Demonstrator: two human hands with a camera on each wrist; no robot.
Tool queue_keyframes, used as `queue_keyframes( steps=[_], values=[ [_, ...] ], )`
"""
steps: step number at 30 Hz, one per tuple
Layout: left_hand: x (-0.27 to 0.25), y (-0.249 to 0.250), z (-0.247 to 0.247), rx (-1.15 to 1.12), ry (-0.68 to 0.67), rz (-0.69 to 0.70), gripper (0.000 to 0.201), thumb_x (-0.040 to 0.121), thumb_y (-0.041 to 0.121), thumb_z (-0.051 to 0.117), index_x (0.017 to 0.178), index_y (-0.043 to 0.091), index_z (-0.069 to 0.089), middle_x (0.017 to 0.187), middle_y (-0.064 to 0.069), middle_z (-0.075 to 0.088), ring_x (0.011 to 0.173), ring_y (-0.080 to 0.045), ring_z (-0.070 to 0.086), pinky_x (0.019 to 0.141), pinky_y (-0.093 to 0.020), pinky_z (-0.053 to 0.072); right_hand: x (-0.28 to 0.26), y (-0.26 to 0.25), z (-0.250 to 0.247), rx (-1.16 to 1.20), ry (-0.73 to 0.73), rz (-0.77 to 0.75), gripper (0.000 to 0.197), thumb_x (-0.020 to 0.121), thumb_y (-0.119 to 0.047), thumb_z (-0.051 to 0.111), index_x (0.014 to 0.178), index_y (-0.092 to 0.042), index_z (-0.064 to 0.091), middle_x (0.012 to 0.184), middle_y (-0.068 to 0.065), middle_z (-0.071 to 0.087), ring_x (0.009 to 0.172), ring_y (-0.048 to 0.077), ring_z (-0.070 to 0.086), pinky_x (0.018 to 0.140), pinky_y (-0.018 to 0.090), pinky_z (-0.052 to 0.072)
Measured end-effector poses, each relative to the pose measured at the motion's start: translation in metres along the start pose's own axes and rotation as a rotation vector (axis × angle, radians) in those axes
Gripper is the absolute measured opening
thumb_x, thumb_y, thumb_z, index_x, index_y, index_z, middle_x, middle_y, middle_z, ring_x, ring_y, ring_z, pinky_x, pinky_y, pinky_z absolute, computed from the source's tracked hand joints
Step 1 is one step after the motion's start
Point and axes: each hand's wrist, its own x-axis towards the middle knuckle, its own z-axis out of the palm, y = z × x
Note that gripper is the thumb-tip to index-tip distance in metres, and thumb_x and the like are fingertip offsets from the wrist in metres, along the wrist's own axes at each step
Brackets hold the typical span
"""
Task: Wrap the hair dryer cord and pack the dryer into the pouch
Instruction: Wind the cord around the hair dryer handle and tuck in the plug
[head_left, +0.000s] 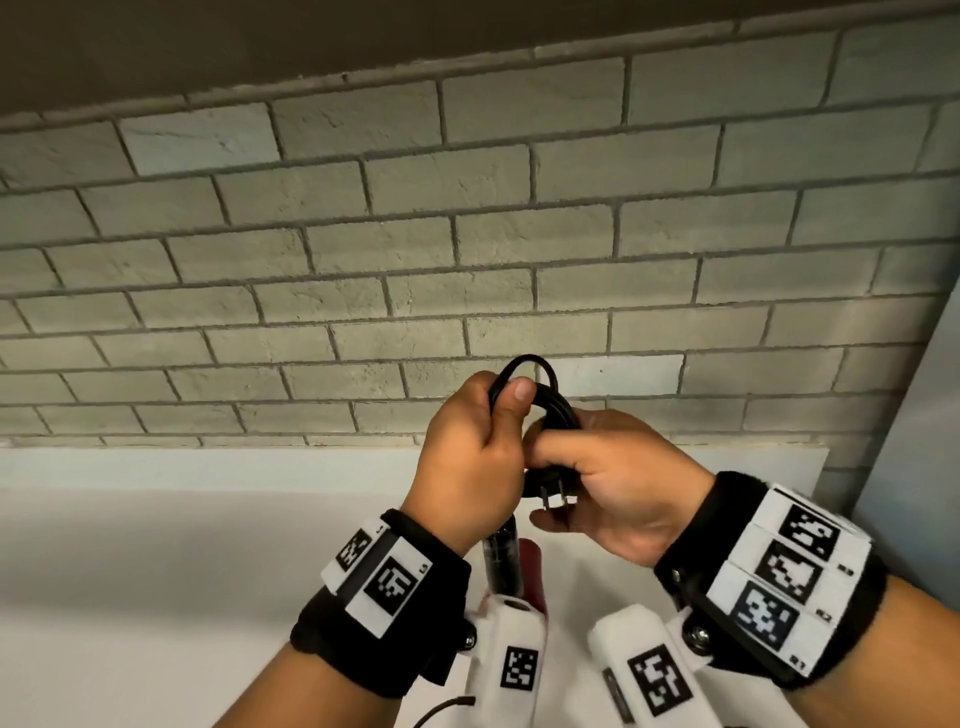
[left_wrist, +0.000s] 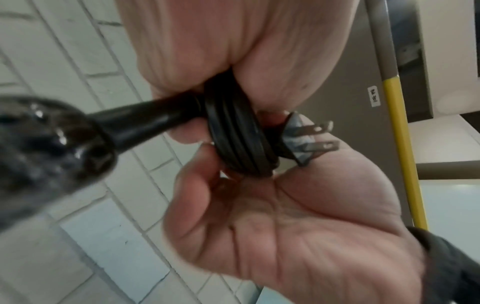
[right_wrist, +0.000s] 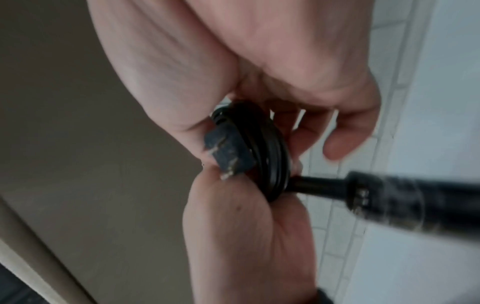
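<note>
Beyond the hands a grey brick wall (head_left: 467, 234) is closing off the far side, and below them a plain white tabletop (head_left: 156, 545) is spreading wide to the left, offering open room; its back edge is meeting the wall just past the knuckles, and a pale panel is standing close on the right.

The black hair dryer (head_left: 501, 558) is hanging below the left wrist, held clear of the tabletop; only its dark handle end is showing, with a dark red shape beside it that cannot be identified. It is probably rigid and the heaviest part, best gripped by the handle.

The left hand (head_left: 475, 462) is curling its fingers and thumb round the coiled black rubber cord (head_left: 550, 405), one loop rising above the thumb. The cord is probably light, springy and inclined to uncoil, so the bundle wants gripping across all its turns.

The right hand (head_left: 602, 483) is closing thumb and fingers on the same coil from the other side.

The black two-pronged plug (left_wrist: 298, 142) is lying against the right palm, prongs bare and pointing toward the wrist.

No pouch is visible.
</note>
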Motion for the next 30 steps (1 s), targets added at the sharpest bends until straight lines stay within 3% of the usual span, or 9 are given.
queue_keyframes(
  steps=[5, 8, 12, 15, 18, 22, 25, 27, 30],
  values=[
    [-0.001, -0.004, -0.001, 0.225, 0.027, 0.094, 0.024, 0.097, 0.033, 0.048, 0.08, 0.016, 0.052, 0.06, 0.008, 0.052, 0.056, -0.004, 0.051, 0.05, -0.016, 0.035, -0.015, -0.007, -0.01, -0.334, -0.021, 0.111, 0.021, 0.095, -0.017, 0.058, 0.088, 0.002, 0.062, 0.062, 0.013, 0.059, 0.045, 0.021, 0.053, 0.04, 0.024, 0.042],
    [0.005, -0.011, -0.01, 0.241, 0.056, 0.052, 0.02, 0.097, 0.037, 0.046, 0.085, 0.023, 0.054, 0.059, 0.01, 0.051, 0.055, 0.0, 0.052, 0.051, -0.011, 0.037, -0.026, -0.01, -0.021, -0.564, -0.011, 0.079, 0.032, 0.094, -0.026, 0.061, 0.076, 0.001, 0.062, 0.057, 0.01, 0.063, 0.038, 0.017, 0.049, 0.037, 0.021, 0.036],
    [0.006, -0.014, -0.023, 0.075, 0.048, -0.038, 0.025, 0.092, 0.049, 0.046, 0.079, 0.031, 0.055, 0.052, 0.016, 0.053, 0.053, -0.009, 0.05, 0.065, -0.05, 0.055, -0.041, -0.023, -0.04, -0.629, -0.009, 0.001, 0.034, 0.091, -0.03, 0.063, 0.072, -0.002, 0.064, 0.051, 0.004, 0.06, 0.035, 0.013, 0.042, 0.038, 0.017, 0.03],
    [0.005, -0.003, -0.03, -0.025, 0.007, -0.046, 0.026, 0.09, 0.048, 0.047, 0.081, 0.027, 0.057, 0.047, 0.018, 0.05, 0.047, -0.007, 0.045, 0.061, -0.054, 0.054, -0.05, -0.033, -0.054, -0.769, -0.011, -0.099, 0.03, 0.09, -0.032, 0.062, 0.069, -0.01, 0.065, 0.055, 0.001, 0.065, 0.041, 0.013, 0.052, 0.041, 0.022, 0.04],
    [0.007, 0.008, -0.029, -0.185, 0.002, -0.078, 0.026, 0.089, 0.042, 0.051, 0.079, 0.018, 0.057, 0.047, 0.012, 0.039, 0.041, -0.01, 0.038, 0.049, -0.046, 0.046, -0.042, -0.027, -0.071, -1.039, 0.133, -0.246, 0.019, 0.087, -0.037, 0.065, 0.07, -0.029, 0.069, 0.069, -0.007, 0.071, 0.062, 0.011, 0.066, 0.059, 0.025, 0.05],
    [0.005, 0.018, -0.008, -0.327, -0.036, -0.13, 0.023, 0.09, 0.038, 0.054, 0.074, 0.023, 0.059, 0.05, 0.009, 0.034, 0.041, -0.011, 0.03, 0.049, -0.033, 0.038, -0.012, 0.003, -0.067, -1.219, 0.323, -0.361, 0.01, 0.087, -0.034, 0.067, 0.091, -0.034, 0.077, 0.082, -0.007, 0.052, 0.08, 0.018, 0.055, 0.065, 0.019, 0.036],
    [0.004, 0.018, 0.008, -0.471, -0.033, -0.22, 0.025, 0.098, 0.027, 0.05, 0.078, 0.014, 0.056, 0.046, 0.012, 0.04, 0.039, -0.007, 0.027, 0.045, -0.024, 0.029, 0.003, 0.02, -0.048, -0.962, 0.335, -0.346, 0.019, 0.086, -0.023, 0.067, 0.067, -0.023, 0.071, 0.064, -0.002, 0.066, 0.066, 0.017, 0.062, 0.059, 0.009, 0.043],
    [0.004, 0.015, 0.014, -0.512, -0.034, -0.26, 0.025, 0.099, 0.025, 0.048, 0.08, 0.01, 0.054, 0.044, 0.013, 0.044, 0.038, -0.006, 0.029, 0.044, -0.021, 0.031, 0.007, 0.025, -0.035, -0.572, 0.29, -0.356, 0.012, 0.081, -0.012, 0.073, 0.072, -0.019, 0.077, 0.069, 0.002, 0.076, 0.069, 0.019, 0.071, 0.072, 0.028, 0.059],
    [0.003, 0.008, 0.017, -0.435, -0.01, -0.252, 0.029, 0.096, 0.035, 0.051, 0.082, 0.01, 0.057, 0.051, 0.014, 0.05, 0.046, -0.009, 0.042, 0.06, -0.033, 0.051, 0.008, 0.031, -0.025, -0.222, 0.293, -0.392, 0.021, 0.075, 0.005, 0.072, 0.081, -0.014, 0.08, 0.085, 0.017, 0.078, 0.091, 0.045, 0.068, 0.088, 0.053, 0.057]
  ],
)
